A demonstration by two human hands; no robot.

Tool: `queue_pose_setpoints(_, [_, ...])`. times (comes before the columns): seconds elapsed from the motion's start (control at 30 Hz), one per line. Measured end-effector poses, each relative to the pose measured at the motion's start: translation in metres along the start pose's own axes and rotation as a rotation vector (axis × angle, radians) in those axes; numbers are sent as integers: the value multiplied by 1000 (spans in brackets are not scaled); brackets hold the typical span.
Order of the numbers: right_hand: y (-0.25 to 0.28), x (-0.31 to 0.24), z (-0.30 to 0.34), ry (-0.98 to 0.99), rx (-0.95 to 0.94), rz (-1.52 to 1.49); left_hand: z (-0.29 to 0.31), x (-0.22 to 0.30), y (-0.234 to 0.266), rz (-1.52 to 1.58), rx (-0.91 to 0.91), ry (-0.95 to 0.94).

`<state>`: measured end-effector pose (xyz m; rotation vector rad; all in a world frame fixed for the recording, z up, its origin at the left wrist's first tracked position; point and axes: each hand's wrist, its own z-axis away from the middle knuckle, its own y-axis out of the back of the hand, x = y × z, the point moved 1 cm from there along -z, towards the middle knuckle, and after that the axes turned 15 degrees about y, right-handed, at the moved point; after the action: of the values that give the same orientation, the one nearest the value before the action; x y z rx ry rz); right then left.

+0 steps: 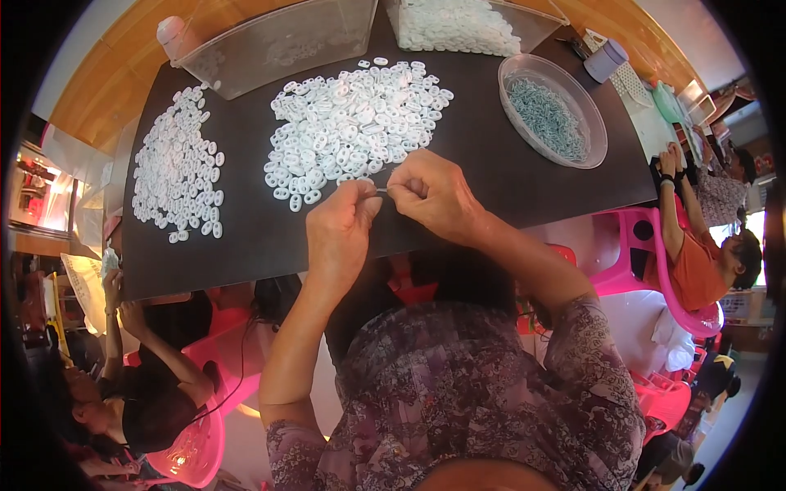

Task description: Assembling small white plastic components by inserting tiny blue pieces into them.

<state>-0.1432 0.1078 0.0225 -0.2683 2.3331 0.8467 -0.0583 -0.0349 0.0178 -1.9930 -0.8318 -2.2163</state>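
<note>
My left hand [340, 227] and my right hand [434, 195] are raised over the dark table's near side, fingertips almost meeting. Between them shows a small, thin, pale grey piece [381, 190], its right end pinched in my right fingers. My left thumb and fingers are pressed together at its other end; whatever they hold is mostly hidden. Just beyond my hands lies a large heap of white oval plastic pieces with two holes each [352, 123]. To the right, a round clear tub [596, 151] holds many thin grey-green metal pieces, like small screws.
A second pile of white oval pieces [176, 164] covers the table's left side. Two clear bins, one nearly emptied [278, 45] and one full [524, 29], stand at the far edge. A lidded grey container [606, 61] is far right. Other people sit at both sides on pink chairs [630, 245].
</note>
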Motion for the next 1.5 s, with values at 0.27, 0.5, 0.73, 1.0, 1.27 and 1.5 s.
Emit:
queue_pose_setpoints(0.27, [-2, 1, -2, -3, -16, 35, -7, -1, -1, -169, 70, -153])
queue_pose_setpoints(0.5, [-4, -3, -3, 105, 13, 51, -9, -2, 0, 139, -85, 147])
queue_pose_setpoints(0.73, [-6, -2, -2, 119, 28, 51, -11, 2, 4, 190, -164, 286])
queue_pose_setpoints(1.0, [-6, -3, -1, 75, -6, 25, -6, 1, 3, 91, -93, 159])
queue_pose_setpoints(1.27, [-5, 1, 1, 19, -23, -3, -5, 3, 0, -24, -58, 2])
queue_pose_setpoints(1.5, [-7, -4, -2, 66, 21, 20, -4, -1, -1, -133, -22, -34])
